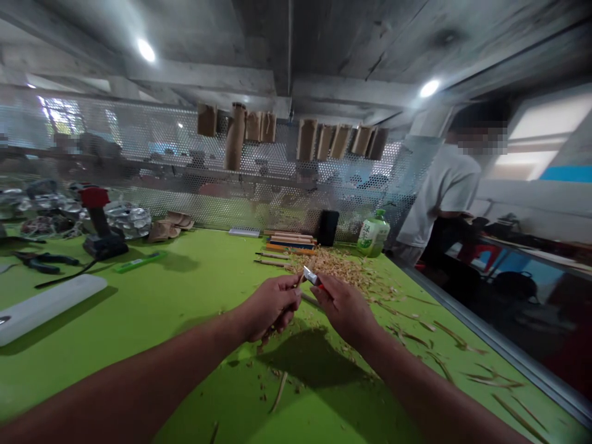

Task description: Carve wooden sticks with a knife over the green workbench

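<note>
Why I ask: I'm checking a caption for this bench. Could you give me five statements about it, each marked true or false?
1. The right hand holds a tool with a shiny metal head. True.
2. The tabletop is blue. False: it is green.
3. The red-topped drill stands left of the left hand. True.
4. The bottle lies on its side. False: it stands upright.
5. Pale shavings lie on the tabletop. True.

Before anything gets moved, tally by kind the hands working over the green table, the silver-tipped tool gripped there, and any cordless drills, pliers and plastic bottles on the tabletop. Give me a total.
Hands (left hand, right hand): 2
Silver-tipped tool: 1
Cordless drill: 1
Pliers: 1
Plastic bottle: 1
Total: 6
</note>
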Tool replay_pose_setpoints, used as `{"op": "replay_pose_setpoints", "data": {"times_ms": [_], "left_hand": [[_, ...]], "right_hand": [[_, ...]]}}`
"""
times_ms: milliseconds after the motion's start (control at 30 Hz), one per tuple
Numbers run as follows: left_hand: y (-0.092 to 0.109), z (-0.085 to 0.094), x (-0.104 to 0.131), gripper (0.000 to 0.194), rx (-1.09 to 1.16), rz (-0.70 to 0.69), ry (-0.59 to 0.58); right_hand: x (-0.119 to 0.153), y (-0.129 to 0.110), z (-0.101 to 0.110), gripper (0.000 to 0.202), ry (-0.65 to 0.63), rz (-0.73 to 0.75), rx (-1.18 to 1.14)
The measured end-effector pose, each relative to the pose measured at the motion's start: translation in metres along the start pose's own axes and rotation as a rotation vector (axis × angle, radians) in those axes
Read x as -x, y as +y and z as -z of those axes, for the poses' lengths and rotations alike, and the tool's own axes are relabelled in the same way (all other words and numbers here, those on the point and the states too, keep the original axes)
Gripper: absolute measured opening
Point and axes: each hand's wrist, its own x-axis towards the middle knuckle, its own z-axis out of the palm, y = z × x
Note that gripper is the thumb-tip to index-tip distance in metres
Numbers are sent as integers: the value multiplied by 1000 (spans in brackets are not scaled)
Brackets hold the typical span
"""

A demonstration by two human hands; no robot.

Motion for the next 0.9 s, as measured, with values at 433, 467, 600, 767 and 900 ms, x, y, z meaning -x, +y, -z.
{"op": "replay_pose_setpoints", "data": {"times_ms": [433,467,600,767,900], "left_hand": [[-1,2,-1,26,11,16,-4],[-1,2,-1,21,13,8,1],[-3,3,-3,18,38,-2,0],[-1,2,0,33,34,35,-14],[4,-2,6,49,18,57,-26]], "right_hand": [[-3,4,5,28,7,-18,-7],[-1,1,3,29,-23,-2,-4],[1,-8,-2,29,-42,14,20],[-3,1,1,27,19,-3,25],[-8,17,11,29,148,-75,-26]]}}
